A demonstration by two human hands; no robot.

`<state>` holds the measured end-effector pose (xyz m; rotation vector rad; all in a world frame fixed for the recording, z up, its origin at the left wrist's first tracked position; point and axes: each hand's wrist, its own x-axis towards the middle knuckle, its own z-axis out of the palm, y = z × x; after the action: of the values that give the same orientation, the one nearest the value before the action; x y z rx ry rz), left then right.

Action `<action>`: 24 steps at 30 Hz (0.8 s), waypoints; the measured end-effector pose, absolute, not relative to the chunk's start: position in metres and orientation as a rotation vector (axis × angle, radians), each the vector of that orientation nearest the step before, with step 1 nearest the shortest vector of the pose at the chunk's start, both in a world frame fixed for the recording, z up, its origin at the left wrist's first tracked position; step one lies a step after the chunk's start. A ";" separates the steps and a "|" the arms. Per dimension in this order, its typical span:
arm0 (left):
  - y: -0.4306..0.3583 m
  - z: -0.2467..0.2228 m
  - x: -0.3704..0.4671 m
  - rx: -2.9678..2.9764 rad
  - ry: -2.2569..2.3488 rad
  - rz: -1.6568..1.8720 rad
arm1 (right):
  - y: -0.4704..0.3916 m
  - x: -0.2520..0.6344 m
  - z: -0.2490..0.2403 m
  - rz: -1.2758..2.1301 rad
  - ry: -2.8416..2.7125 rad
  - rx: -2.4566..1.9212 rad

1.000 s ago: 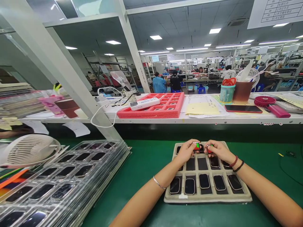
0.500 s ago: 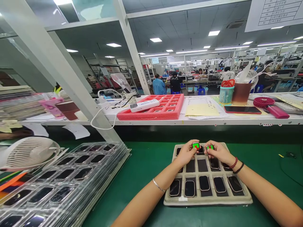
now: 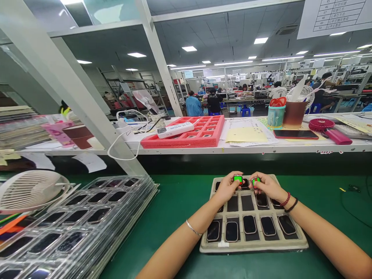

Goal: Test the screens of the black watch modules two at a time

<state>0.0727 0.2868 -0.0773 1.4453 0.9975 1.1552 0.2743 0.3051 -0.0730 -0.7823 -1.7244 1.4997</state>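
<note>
My left hand (image 3: 229, 186) is closed on a small watch (image 3: 238, 179) whose lit screen shows green and some red. In my right hand (image 3: 266, 186) is a second watch (image 3: 256, 182), also lit green and red, with the fingers wrapped round it. Both hands are over the back row of a beige tray (image 3: 205, 245). Dark-screened watches, such as one in the front row (image 3: 231, 231), lie in its compartments. Two middle-row compartments show only a dark pad (image 3: 247, 202). The hands partly hide the back row.
Stacked clear trays (image 3: 116, 228) of dark screens stand at left beside a white fan (image 3: 31, 190). A shelf (image 3: 247, 149) behind holds a red foam tray (image 3: 180, 142), papers, cups, a phone (image 3: 295, 134) and a pink fan (image 3: 331, 130). People sit in the background.
The view has shifted slightly. Both hands still hold their watches over the back of the tray; the left screen now shows less red.
</note>
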 end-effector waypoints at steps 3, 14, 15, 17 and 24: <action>0.288 -0.078 0.072 1.426 1.001 1.135 | 0.306 0.275 -0.074 1.511 -1.710 -0.797; 0.286 -0.078 0.074 1.454 0.934 1.191 | 0.307 0.274 -0.076 1.501 -1.723 -0.762; 0.286 -0.078 0.075 1.454 0.933 1.193 | 0.307 0.273 -0.076 1.499 -1.723 -0.760; 0.286 -0.078 0.075 1.455 0.936 1.195 | 0.306 0.273 -0.077 1.498 -1.723 -0.756; 0.287 -0.079 0.074 1.459 0.947 1.202 | 0.305 0.271 -0.078 1.475 -1.738 -0.726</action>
<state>0.0740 0.2870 -0.0787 1.4594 0.9475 1.2016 0.2711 0.3050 -0.0780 -0.7264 -1.7384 1.4749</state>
